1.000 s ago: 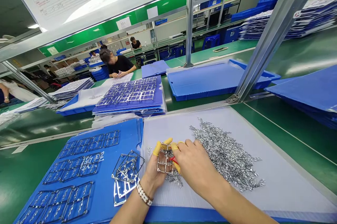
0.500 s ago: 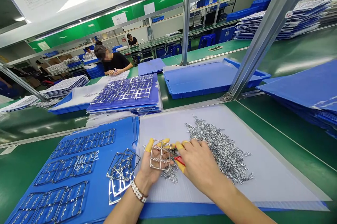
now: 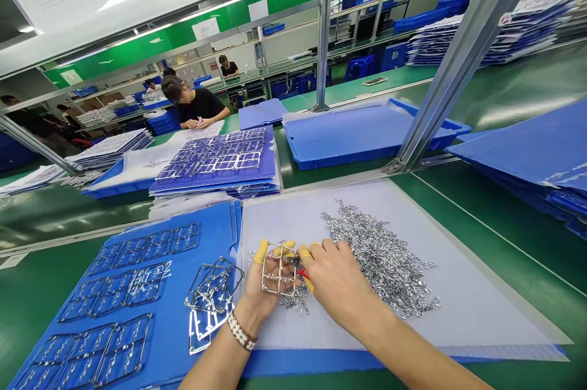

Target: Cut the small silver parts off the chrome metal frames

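My left hand (image 3: 259,290), palm up with yellow finger covers, holds a small square silver sprue frame (image 3: 280,279) by its edges. The frame has crossbars with tiny twisted parts along them. My right hand (image 3: 338,283), also in yellow finger covers, is closed around red-handled nippers (image 3: 303,273) at the frame's right edge; their jaws are mostly hidden. Beneath the hands lies a little heap of loose silver parts (image 3: 298,304) on a translucent white sheet (image 3: 440,310). A much larger pile of silver parts (image 3: 385,261) spreads to the right.
Several loose frames (image 3: 214,286) overlap left of my wrist. More frames (image 3: 121,350) lie in rows on a blue sheet (image 3: 177,323). Beyond are a stack topped with frames (image 3: 220,151), a blue tray (image 3: 348,139) and a slanted metal post (image 3: 458,72). A co-worker (image 3: 197,103) sits farther back.
My right hand has shifted slightly left with the nippers, closer to the frame. The left hand and the frame stay nearly in place.
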The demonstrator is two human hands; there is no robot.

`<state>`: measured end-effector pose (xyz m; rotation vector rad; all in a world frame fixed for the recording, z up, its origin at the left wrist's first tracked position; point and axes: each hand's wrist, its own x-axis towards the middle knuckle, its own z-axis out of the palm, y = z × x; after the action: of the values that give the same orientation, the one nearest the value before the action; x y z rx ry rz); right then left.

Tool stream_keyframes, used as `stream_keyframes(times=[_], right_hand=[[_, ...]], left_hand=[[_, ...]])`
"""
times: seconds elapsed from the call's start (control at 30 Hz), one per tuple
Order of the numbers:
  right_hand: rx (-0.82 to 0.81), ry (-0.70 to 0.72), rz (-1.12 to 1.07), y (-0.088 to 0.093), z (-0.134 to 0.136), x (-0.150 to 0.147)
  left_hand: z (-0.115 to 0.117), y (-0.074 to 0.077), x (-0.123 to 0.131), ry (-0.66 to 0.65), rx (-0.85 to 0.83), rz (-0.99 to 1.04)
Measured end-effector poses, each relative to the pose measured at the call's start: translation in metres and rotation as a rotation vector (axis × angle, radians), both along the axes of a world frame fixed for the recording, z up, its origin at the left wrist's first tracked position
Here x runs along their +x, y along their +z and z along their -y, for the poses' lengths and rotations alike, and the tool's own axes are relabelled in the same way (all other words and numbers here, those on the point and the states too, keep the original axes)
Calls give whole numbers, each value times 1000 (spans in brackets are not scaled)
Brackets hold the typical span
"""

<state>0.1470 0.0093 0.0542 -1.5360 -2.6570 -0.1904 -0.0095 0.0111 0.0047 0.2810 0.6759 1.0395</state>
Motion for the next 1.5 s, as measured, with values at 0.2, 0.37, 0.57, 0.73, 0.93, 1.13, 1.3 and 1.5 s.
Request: stream_keyframes(times=[0.2, 0.37, 0.57, 0.73, 0.93, 1.13, 1.3, 1.5], right_hand=[[46, -15, -22, 3, 5, 4], [39, -30, -56, -2, 17, 7], [-2, 32, -78, -11, 21, 0], [-13, 40, -36, -12, 21, -3], [6, 61, -3, -11, 23, -5], [-114, -12, -365, -8, 14, 10], [-702, -146, -1206, -18, -5, 6], [-698, -167, -1463, -27, -15, -4]], left_hand=[[1, 3, -2, -11, 37, 27], [-1, 4, -6, -15, 45, 22], [-1, 7, -5, -19, 20, 17], [-2, 4, -5, -26, 15, -24], [-2, 6, -5, 1, 19, -54], [3, 7, -2, 90, 127, -135], [18, -1, 5, 227, 600, -714], [23, -1, 5, 247, 960, -1160]])
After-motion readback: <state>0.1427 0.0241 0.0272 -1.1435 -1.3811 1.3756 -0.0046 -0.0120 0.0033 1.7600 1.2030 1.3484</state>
